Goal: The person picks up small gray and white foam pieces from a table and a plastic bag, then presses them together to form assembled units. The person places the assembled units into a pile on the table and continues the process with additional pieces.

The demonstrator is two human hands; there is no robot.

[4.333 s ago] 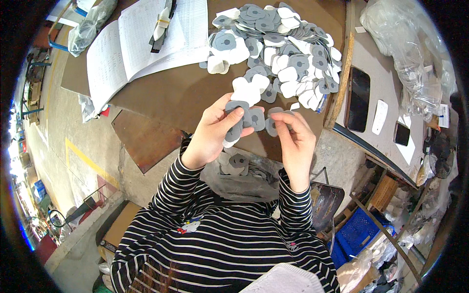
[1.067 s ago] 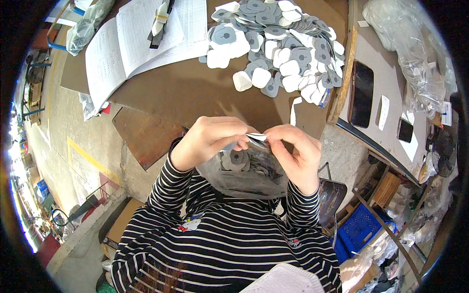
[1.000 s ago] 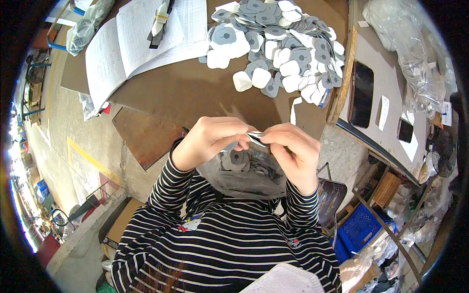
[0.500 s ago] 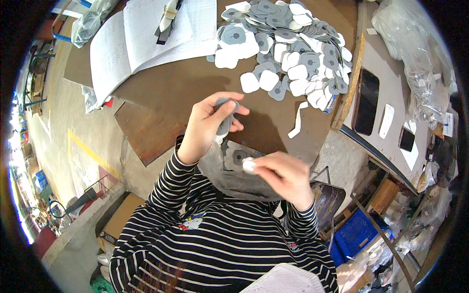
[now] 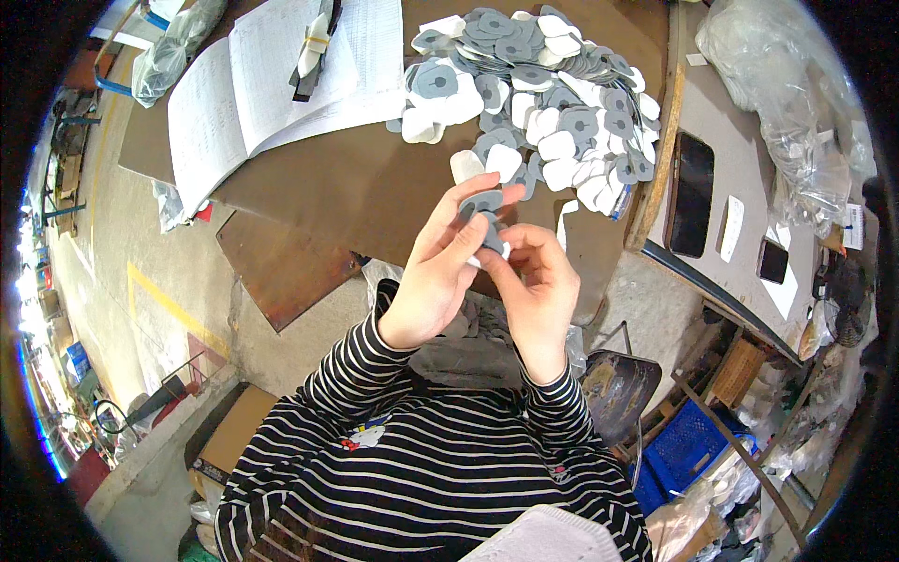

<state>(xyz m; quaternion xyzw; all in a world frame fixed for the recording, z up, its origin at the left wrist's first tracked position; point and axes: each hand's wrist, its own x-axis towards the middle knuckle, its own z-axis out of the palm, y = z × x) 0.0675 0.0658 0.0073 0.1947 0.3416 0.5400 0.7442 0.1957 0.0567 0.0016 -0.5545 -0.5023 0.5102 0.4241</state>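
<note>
Head view: two hands work one small grey pad above a brown table.

Left hand (image 5: 440, 272) and right hand (image 5: 534, 281) both pinch the grey pad (image 5: 485, 217) between fingertips, held just in front of the pile of grey and white pads (image 5: 543, 94) on the table (image 5: 346, 187).

Brown table (image 5: 356, 187) fills upper half. Heap of grey and white pads (image 5: 543, 94) at 1 o'clock. Open paper booklet (image 5: 272, 84) at 11 o'clock, dark clip (image 5: 314, 47) lying on it. Loose white strip (image 5: 565, 220) near centre, below heap.
</note>
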